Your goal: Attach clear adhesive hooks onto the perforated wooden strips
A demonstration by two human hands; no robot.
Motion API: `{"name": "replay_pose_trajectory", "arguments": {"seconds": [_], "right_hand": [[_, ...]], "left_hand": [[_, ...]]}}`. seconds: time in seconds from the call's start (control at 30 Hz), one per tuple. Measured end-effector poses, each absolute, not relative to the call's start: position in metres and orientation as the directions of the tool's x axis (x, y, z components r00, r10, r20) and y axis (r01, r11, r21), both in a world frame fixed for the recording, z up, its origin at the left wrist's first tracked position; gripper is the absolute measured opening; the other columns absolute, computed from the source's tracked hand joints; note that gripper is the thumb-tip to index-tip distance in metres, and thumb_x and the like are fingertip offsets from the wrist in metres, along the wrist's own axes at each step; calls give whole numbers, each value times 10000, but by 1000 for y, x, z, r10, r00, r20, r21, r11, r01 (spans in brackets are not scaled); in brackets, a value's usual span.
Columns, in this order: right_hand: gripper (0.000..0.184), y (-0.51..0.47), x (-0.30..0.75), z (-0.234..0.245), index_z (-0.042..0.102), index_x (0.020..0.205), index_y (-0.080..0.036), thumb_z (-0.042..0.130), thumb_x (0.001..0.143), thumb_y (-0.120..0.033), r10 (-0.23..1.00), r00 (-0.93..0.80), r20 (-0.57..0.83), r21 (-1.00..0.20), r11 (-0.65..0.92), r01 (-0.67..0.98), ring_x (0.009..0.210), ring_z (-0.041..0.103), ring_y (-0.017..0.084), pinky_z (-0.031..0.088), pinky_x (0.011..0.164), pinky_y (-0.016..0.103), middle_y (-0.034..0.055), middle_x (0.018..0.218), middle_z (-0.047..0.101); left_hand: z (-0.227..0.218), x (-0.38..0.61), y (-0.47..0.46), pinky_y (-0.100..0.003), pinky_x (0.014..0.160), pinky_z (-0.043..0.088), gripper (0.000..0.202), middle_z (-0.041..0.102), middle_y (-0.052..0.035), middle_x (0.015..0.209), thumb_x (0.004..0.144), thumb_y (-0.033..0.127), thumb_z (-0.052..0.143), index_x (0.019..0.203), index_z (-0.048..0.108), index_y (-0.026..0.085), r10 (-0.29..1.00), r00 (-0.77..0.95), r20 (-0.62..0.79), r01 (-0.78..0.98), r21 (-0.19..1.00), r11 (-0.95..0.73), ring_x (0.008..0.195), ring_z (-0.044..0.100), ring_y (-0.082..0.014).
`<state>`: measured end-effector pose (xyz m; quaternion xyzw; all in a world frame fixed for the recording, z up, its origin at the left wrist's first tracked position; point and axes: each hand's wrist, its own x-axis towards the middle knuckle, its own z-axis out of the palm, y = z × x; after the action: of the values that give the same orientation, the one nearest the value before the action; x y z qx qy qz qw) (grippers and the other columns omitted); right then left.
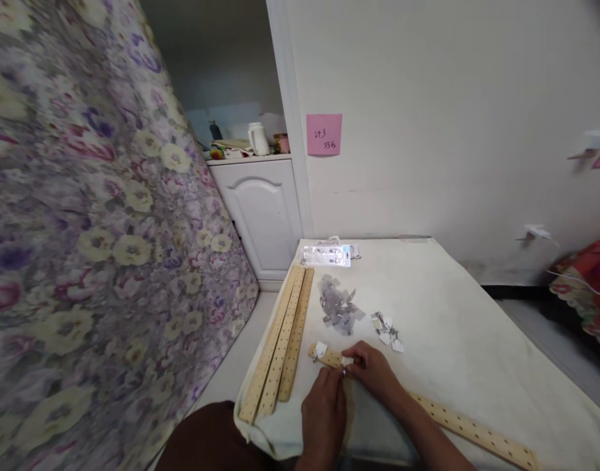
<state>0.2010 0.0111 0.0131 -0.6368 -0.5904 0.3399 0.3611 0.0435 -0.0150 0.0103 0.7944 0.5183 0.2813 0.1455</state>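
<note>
A long perforated wooden strip [469, 429] lies slantwise across the near part of the white table [457, 327]. My left hand [324, 412] and my right hand [373, 370] meet over its left end, fingers pinched together on a small white and metal piece [347, 362] that sits on the strip. Another white piece [320, 349] rests at the strip's very end. A pile of small grey metal parts [339, 307] and a few white clips [387, 330] lie just beyond my hands.
Three more perforated wooden strips [282, 340] lie side by side along the table's left edge. A clear plastic packet [326, 255] is at the far edge by the wall. A floral curtain [84, 229] hangs at left, a white cabinet [260, 209] behind it.
</note>
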Motion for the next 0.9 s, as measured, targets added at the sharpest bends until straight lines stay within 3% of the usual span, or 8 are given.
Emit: {"name": "replay_pose_trajectory", "arguments": {"seconds": [0.4, 0.57, 0.77, 0.9], "right_hand": [[344, 6, 205, 11, 639, 1042, -174, 510, 723, -183, 994, 28, 109, -885, 84, 458, 858, 609, 179, 463, 789, 296, 59, 975, 665], [283, -3, 216, 16, 631, 992, -159, 489, 757, -228, 980, 113, 165, -889, 98, 447, 826, 604, 193, 468, 737, 302, 71, 927, 660], [229, -16, 280, 7, 613, 870, -176, 459, 792, -328, 924, 366, 113, -848, -103, 520, 702, 582, 191, 426, 661, 295, 36, 765, 643], [220, -10, 313, 0, 614, 873, -183, 498, 758, -330, 910, 413, 30, -788, -232, 570, 711, 587, 194, 404, 655, 287, 22, 733, 633]], "left_hand": [[8, 42, -16, -291, 787, 474, 293, 629, -44, 989, 908, 224, 377, 1150, 542, 231, 911, 251, 327, 675, 616, -407, 921, 611, -174], [5, 41, -16, -292, 789, 472, 272, 636, -34, 999, 906, 233, 377, 1117, 547, 239, 917, 219, 332, 672, 631, -389, 930, 613, -175], [6, 41, -15, -299, 773, 462, 235, 624, -20, 991, 920, 269, 367, 1082, 537, 254, 932, 223, 286, 655, 664, -361, 919, 610, -178], [6, 41, -14, -307, 804, 453, 231, 615, -15, 1018, 925, 276, 365, 1091, 524, 259, 930, 240, 277, 648, 668, -366, 958, 597, -177]]}}
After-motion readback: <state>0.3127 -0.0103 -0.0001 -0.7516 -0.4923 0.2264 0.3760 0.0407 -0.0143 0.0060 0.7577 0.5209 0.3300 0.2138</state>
